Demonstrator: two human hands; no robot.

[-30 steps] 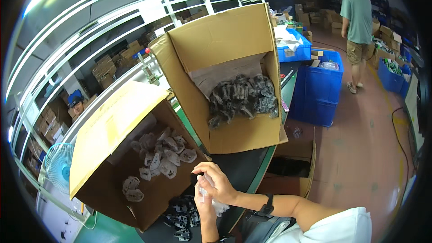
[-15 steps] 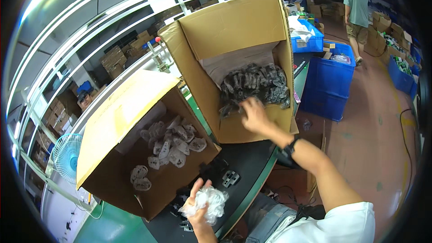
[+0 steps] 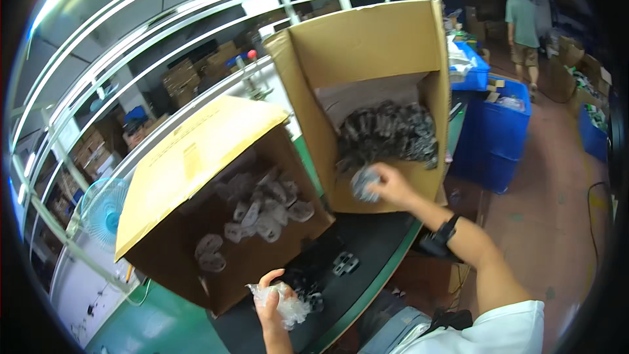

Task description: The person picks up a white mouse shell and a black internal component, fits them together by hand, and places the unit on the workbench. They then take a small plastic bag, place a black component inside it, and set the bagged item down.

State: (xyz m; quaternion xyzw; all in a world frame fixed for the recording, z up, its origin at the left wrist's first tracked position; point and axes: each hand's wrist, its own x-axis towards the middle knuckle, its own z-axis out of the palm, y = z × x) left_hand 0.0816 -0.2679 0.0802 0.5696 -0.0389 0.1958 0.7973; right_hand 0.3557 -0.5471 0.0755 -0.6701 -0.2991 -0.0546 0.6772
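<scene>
My left hand (image 3: 267, 303) is closed round a crumpled bunch of clear plastic wrap (image 3: 293, 313) above the black mat. Pinched in my right hand (image 3: 392, 187) is a dark part in clear plastic (image 3: 363, 185); its exact kind is too blurred to tell. This hand is at the open front of the tall carton (image 3: 367, 42), where many dark plastic-wrapped parts (image 3: 386, 131) are heaped. The second carton (image 3: 196, 147), left of it, contains several pale plastic-wrapped pieces (image 3: 265, 216). Small black-and-grey parts (image 3: 345, 263) lie on the mat beside my left hand.
The black mat (image 3: 377, 242) runs along the green-edged table. Blue bins (image 3: 491, 137) stand to the right of the tall carton. A blue fan (image 3: 105, 213) is at the far left. A person (image 3: 523, 33) walks in the aisle at the back right; white rails curve overhead.
My right hand has drawn back from the heap toward the carton's front edge, now with a plastic-wrapped part in it. My left hand keeps the crumpled wrap. The whole view has shifted slightly.
</scene>
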